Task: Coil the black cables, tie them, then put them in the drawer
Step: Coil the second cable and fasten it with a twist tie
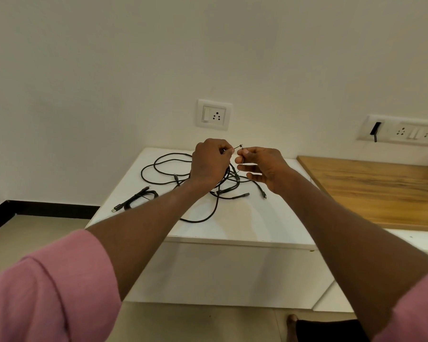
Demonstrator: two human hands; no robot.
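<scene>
Loose black cables (163, 169) lie tangled on the white cabinet top (245, 223). A separate black cable (139, 199) lies coiled into a bundle at the front left of the top. Above the tangle, my left hand (209, 164) and my right hand (262, 166) are raised close together. Between them they pinch a short thin tie (240, 147), one end in the fingertips of each hand. The cables directly under my hands are partly hidden. A drawer front (232, 272) faces me below the top.
A white wall socket (214, 114) sits on the wall behind the cabinet. A wooden surface (371, 188) adjoins the cabinet on the right, with a switch panel (403, 132) above it. Tiled floor and a black skirting (35, 208) lie to the left.
</scene>
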